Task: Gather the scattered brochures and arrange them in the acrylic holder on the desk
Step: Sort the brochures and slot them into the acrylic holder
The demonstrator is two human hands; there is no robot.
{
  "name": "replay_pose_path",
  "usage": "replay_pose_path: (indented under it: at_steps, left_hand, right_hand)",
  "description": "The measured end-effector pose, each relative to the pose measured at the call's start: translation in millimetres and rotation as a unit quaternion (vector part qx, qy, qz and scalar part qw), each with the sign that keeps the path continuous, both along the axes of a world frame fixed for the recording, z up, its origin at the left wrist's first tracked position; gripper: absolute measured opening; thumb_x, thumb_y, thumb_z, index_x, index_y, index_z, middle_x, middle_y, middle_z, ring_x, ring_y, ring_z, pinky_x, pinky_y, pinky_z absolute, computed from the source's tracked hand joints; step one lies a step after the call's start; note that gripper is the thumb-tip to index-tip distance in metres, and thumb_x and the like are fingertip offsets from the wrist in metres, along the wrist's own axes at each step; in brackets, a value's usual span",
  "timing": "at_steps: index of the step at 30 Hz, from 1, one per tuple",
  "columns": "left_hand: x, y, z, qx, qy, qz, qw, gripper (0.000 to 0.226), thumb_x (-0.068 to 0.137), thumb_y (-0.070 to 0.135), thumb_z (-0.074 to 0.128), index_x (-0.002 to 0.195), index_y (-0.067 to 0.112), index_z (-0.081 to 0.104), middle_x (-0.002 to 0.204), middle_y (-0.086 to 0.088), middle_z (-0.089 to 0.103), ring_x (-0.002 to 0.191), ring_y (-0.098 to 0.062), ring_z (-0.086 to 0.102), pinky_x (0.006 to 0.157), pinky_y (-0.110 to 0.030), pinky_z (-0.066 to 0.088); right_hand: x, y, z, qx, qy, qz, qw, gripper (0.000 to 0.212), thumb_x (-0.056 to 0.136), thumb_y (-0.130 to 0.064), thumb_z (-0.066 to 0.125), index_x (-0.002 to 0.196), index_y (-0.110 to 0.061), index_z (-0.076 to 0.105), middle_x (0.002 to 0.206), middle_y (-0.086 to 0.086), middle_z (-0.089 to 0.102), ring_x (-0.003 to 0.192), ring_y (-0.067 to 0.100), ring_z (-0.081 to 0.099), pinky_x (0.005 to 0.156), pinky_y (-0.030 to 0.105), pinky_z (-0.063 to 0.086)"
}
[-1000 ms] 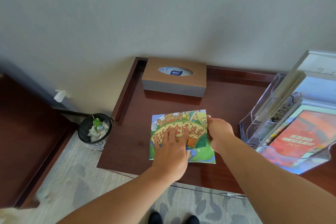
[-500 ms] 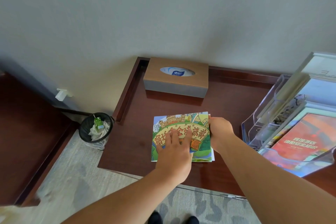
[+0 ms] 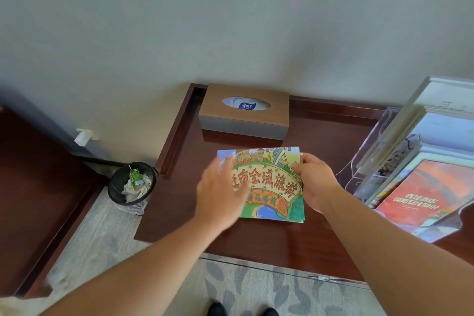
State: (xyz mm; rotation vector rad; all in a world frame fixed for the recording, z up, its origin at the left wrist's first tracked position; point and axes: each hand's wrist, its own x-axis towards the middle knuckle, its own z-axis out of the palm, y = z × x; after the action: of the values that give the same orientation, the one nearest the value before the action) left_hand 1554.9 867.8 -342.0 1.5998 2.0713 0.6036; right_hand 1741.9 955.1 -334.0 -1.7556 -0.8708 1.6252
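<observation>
Green brochure [image 3: 272,187], right edge inside right grip [image 3: 316,182]

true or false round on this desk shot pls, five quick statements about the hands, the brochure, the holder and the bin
1. The right hand grips the right edge of the illustrated brochure. True.
2. The acrylic holder is empty. False: the acrylic holder already holds brochures, with a red brochure in front.
3. A waste bin stands on the floor left of the desk. True.
4. The tissue box lies on top of the brochure. False: the tissue box stands behind it by the wall, apart from it.
5. The left hand is over the brochure's left part. True.
</observation>
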Motion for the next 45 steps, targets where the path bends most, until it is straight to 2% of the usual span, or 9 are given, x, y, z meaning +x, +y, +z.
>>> replay_pose_path:
  at_steps: [3, 5, 8, 20, 27, 31, 34, 40, 45]
  left_hand:
    - [-15.2, 25.0, 14.1, -0.056, -0.32, 0.226, 0.918, 0.054, 0.092, 0.019, 0.053, 0.143, 0.018, 0.038, 0.13, -0.006, 0.059, 0.106, -0.021, 0.066, 0.082, -0.035, 0.055]
    - [-21.0, 35.6, 20.9, -0.042, -0.416, 0.264, 0.869, 0.026, 0.089, 0.01, 0.049, 0.113, 0.014, 0.059, 0.095, -0.005, 0.073, 0.072, -0.015, 0.074, 0.054, -0.027, 0.054]
    - [-19.4, 38.9, 25.2, 0.013, -0.437, 0.251, 0.864, 0.021, 0.086, 0.005, 0.045, 0.093, 0.013, 0.062, 0.082, -0.003, 0.074, 0.069, -0.016, 0.074, 0.049, -0.027, 0.054]
    - [-11.1, 22.8, 11.6, -0.041, -0.405, 0.209, 0.889, 0.024, 0.089, 0.003, 0.043, 0.104, 0.016, 0.056, 0.099, -0.004, 0.072, 0.086, -0.018, 0.073, 0.079, -0.043, 0.061]
    - [-10.3, 26.6, 3.1, -0.072, -0.3, 0.173, 0.935, 0.008, 0.093, 0.012, 0.054, 0.099, 0.015, 0.049, 0.094, -0.006, 0.066, 0.074, -0.014, 0.065, 0.055, -0.029, 0.049]
    - [-4.0, 25.1, -16.5, -0.122, -0.165, 0.142, 0.968, 0.029, 0.09, 0.016, 0.057, 0.116, 0.015, 0.044, 0.103, -0.006, 0.062, 0.085, -0.019, 0.064, 0.066, -0.036, 0.051]
    - [1.0, 18.3, -30.7, -0.087, 0.076, 0.059, 0.992, 0.071, 0.085, 0.025, 0.066, 0.146, 0.022, 0.028, 0.127, -0.005, 0.048, 0.115, -0.025, 0.049, 0.09, -0.037, 0.044]
    - [22.0, 17.2, -59.9, -0.042, 0.207, -0.217, 0.953, 0.07, 0.097, 0.052, 0.041, 0.154, 0.023, 0.013, 0.164, -0.009, 0.007, 0.151, -0.028, -0.001, 0.121, -0.047, 0.004]
    - [26.8, 5.8, -79.4, -0.023, 0.27, -0.214, 0.939, 0.073, 0.097, 0.061, 0.012, 0.156, 0.019, 0.015, 0.163, -0.014, 0.01, 0.151, -0.031, 0.003, 0.121, -0.05, 0.003]
  right_hand:
    - [-1.4, -1.7, 7.4, 0.057, 0.048, 0.013, 0.997, 0.029, 0.097, 0.002, 0.042, 0.103, -0.016, 0.064, 0.098, 0.01, 0.076, 0.087, 0.028, 0.074, 0.077, 0.048, 0.059]
    - [-4.0, -3.4, 13.4, 0.083, 0.074, 0.015, 0.994, 0.035, 0.096, 0.005, 0.039, 0.106, -0.018, 0.064, 0.099, 0.008, 0.076, 0.087, 0.028, 0.075, 0.072, 0.044, 0.059]
    - [-6.5, -7.1, 20.5, 0.102, 0.089, 0.013, 0.991, 0.037, 0.089, 0.008, 0.036, 0.102, -0.015, 0.061, 0.096, 0.011, 0.075, 0.084, 0.032, 0.074, 0.063, 0.041, 0.059]
    - [-7.4, -19.6, 11.6, 0.064, 0.027, 0.033, 0.997, 0.034, 0.087, 0.006, 0.039, 0.095, -0.02, 0.06, 0.09, 0.008, 0.075, 0.076, 0.026, 0.075, 0.067, 0.043, 0.062]
    - [-5.5, -16.5, 3.5, 0.084, -0.178, 0.076, 0.977, 0.055, 0.089, 0.001, 0.04, 0.135, -0.03, 0.041, 0.099, -0.002, 0.068, 0.069, 0.014, 0.071, 0.045, 0.024, 0.051]
    - [-2.7, -29.3, -19.2, 0.094, -0.304, 0.225, 0.921, 0.092, 0.089, -0.009, 0.063, 0.155, -0.035, 0.004, 0.145, 0.006, 0.035, 0.104, 0.023, 0.063, 0.078, 0.036, 0.057]
    - [-2.4, -37.0, -33.2, 0.121, -0.441, 0.348, 0.818, 0.102, 0.082, -0.038, 0.076, 0.156, -0.03, 0.005, 0.163, 0.006, 0.005, 0.148, 0.031, 0.016, 0.117, 0.047, 0.028]
    - [1.2, -36.3, -44.2, 0.16, -0.456, 0.484, 0.73, 0.105, 0.084, -0.052, 0.068, 0.157, -0.023, -0.002, 0.165, 0.001, -0.01, 0.151, 0.021, -0.01, 0.121, 0.044, 0.002]
    - [0.0, -42.5, -53.2, 0.183, -0.489, 0.503, 0.689, 0.09, 0.095, -0.061, 0.039, 0.155, -0.017, -0.012, 0.163, 0.002, -0.021, 0.15, 0.022, -0.019, 0.12, 0.044, -0.004]
